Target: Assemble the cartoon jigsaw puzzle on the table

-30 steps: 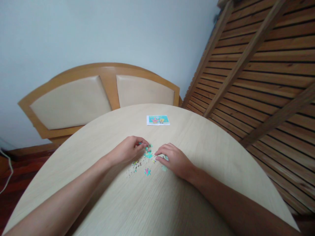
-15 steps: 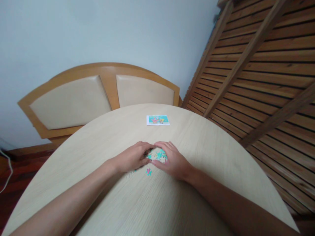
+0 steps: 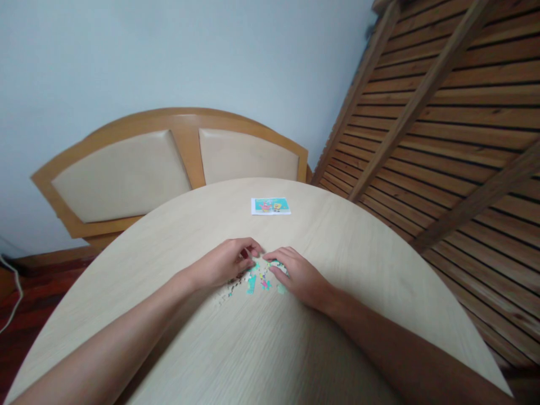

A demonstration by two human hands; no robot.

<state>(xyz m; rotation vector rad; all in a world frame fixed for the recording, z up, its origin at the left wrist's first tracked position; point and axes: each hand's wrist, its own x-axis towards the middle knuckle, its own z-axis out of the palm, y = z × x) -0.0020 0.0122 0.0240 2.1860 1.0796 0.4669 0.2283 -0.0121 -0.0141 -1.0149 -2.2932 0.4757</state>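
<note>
Round pale table (image 3: 261, 360), padded chair back (image 3: 139, 174) behind. Puzzle pieces (image 3: 262, 276) lie between and partly under both hands. Left hand (image 3: 228, 261) loosely curled, can't tell if it grips a piece; right hand (image 3: 301, 278) cupped, thumb and fingers apart. Teal strip (image 3: 251, 285) sits nearer left hand, long axis running toward the body; pink-and-teal piece (image 3: 265, 285) just right of it, nearer right thumb

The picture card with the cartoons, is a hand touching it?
No, the picture card lies on the table beyond the left hand and the right hand, with a gap between.
</note>
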